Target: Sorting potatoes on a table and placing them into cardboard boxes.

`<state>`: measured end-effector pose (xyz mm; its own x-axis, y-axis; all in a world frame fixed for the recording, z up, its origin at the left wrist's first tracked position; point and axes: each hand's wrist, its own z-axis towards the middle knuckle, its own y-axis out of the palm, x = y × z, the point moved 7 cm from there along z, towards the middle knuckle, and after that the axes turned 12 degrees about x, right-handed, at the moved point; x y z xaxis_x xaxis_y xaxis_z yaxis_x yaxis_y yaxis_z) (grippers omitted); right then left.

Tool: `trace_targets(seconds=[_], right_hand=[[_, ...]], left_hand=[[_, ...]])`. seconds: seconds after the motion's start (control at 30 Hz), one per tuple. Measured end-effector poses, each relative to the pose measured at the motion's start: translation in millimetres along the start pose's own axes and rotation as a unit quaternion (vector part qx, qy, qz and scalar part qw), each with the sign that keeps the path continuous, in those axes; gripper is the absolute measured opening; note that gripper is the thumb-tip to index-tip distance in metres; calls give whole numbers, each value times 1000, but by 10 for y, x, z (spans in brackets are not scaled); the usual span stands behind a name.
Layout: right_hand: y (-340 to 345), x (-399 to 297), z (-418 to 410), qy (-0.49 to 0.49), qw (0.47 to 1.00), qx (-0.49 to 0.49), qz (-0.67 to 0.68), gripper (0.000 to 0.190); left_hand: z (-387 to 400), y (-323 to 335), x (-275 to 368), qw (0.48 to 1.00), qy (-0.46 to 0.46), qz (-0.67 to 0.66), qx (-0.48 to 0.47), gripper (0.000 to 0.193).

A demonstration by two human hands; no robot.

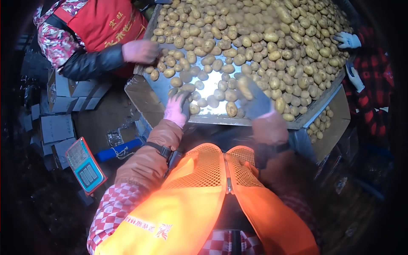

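Many potatoes (207, 45) lie on a metal sorting table (155, 83), heaped thickly toward the back and right and sparser near me. My left hand (177, 107), in a pink glove with dark-coated fingers, rests at the table's near edge against a few potatoes; whether its fingers grip one is hidden. Blurred by motion, my right hand (257, 100) is above the near right part of the table in a similar glove. A yellowish potato (244, 88) is held at its fingers. Between both hands, loose potatoes (219, 94) sit on the shiny bare metal.
At the left, a co-worker's pink-gloved hand (142, 51) reaches onto the table. Another person's white-gloved hand (348, 40) touches the heap at right. Cardboard boxes (57, 127) and a scale display (86, 167) stand left; an open carton of potatoes (333, 116) sits below right.
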<state>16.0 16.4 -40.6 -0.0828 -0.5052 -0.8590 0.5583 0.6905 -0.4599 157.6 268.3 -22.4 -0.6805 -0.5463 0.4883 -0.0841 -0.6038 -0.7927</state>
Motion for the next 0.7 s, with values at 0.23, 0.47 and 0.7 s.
trace_targets(seconds=[0.23, 0.47, 0.7], right_hand=[[-1334, 1021, -1038, 346, 791, 265, 430, 31], [-1696, 1208, -1492, 333, 783, 378, 364, 39], [-978, 826, -1131, 355, 786, 304, 405, 47]], left_hand=[[-57, 33, -43, 1000, 15, -16, 0, 33], [257, 54, -67, 984, -22, 179, -16, 42], [822, 306, -274, 930, -107, 312, -162, 41]])
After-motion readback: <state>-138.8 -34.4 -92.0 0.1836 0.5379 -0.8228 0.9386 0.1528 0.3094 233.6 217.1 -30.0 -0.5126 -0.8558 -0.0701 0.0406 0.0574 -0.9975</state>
